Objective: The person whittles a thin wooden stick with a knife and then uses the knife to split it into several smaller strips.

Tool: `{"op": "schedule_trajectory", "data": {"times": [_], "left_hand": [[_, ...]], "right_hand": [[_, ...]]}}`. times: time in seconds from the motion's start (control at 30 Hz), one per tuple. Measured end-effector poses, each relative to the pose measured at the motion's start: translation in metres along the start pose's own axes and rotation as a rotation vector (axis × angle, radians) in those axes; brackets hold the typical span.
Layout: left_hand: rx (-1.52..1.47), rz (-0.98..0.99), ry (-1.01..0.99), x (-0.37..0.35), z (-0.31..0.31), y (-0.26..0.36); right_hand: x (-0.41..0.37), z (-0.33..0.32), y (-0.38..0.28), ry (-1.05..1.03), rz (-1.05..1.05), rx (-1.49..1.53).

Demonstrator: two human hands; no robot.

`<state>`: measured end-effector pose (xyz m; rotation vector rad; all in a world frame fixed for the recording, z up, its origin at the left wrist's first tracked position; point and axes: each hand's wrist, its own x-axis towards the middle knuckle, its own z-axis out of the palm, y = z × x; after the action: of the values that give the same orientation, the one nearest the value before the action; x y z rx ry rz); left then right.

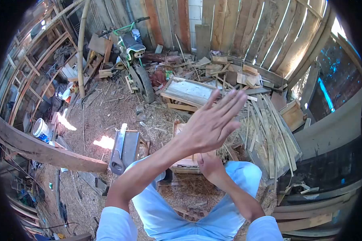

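My left hand (213, 126) is raised in front of me, fingers stretched out and empty, across the view to the right. Below it, my right hand (210, 164) is closed by the edge of a low wooden box (185, 170) between my knees. What its fingers hold, if anything, I cannot make out. My left forearm and hand cover much of the box. A hand saw (117, 154) with a dark handle lies on a small dark-topped stool (129, 146) left of the box.
Wood shavings cover the ground. A small green motorbike (134, 60) stands at the back. Scrap wood and a white-topped wooden frame (189, 91) lie ahead, with thin wooden strips (271, 136) at right. A thick beam (48, 154) crosses the left side; a white bucket (41, 129) stands beyond it.
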<state>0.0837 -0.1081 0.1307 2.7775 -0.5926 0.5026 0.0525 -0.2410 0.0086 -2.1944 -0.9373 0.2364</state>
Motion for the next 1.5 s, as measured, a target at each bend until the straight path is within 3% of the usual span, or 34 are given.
{"op": "schedule_trajectory", "data": {"times": [0.03,0.07,0.17,0.27,0.3,0.33,0.43,0.47,0.57,0.7,0.77,0.9,1.13,1.5], "left_hand": [[0.039,0.046,-0.032,-0.005,0.001,0.005],[0.072,0.044,-0.106,-0.032,0.060,-0.029],[-0.108,-0.095,0.000,-0.013,0.034,-0.023],[-0.099,-0.020,0.027,-0.004,0.004,-0.009],[-0.110,0.017,0.011,-0.007,0.004,-0.007],[-0.102,-0.068,-0.131,-0.035,0.057,-0.033],[-0.221,-0.146,-0.074,-0.023,0.029,-0.025],[-0.454,-0.122,0.005,-0.007,0.019,-0.029],[-0.284,-0.209,0.032,0.015,-0.059,-0.025],[-0.124,-0.083,0.014,-0.003,0.014,-0.063],[-0.135,-0.119,-0.164,-0.027,0.055,-0.070],[-0.124,-0.207,-0.273,-0.051,0.083,-0.077],[0.008,-0.238,-0.058,-0.055,0.071,-0.069],[-0.111,-0.355,-0.057,-0.080,0.126,-0.076]], "right_hand": [[-0.003,-0.001,-0.002,-0.009,0.009,0.004],[0.000,-0.003,-0.007,-0.026,0.056,-0.012],[0.004,-0.010,-0.018,-0.049,0.145,-0.107],[-0.002,-0.002,-0.008,-0.069,0.024,-0.028],[-0.008,0.004,-0.001,-0.077,0.033,-0.022],[-0.009,0.013,0.005,-0.035,-0.004,-0.023],[-0.003,0.013,0.009,0.010,-0.037,-0.055],[-0.006,0.008,0.005,0.001,-0.018,-0.087],[-0.007,0.002,0.005,0.022,-0.025,-0.097],[-0.002,-0.001,-0.002,-0.038,0.043,-0.163],[0.001,-0.009,-0.008,-0.140,0.063,-0.130],[-0.003,-0.002,-0.008,-0.140,0.052,-0.175],[-0.001,-0.006,-0.014,-0.189,0.079,-0.153],[-0.014,0.024,0.014,-0.147,0.079,-0.107]]}}
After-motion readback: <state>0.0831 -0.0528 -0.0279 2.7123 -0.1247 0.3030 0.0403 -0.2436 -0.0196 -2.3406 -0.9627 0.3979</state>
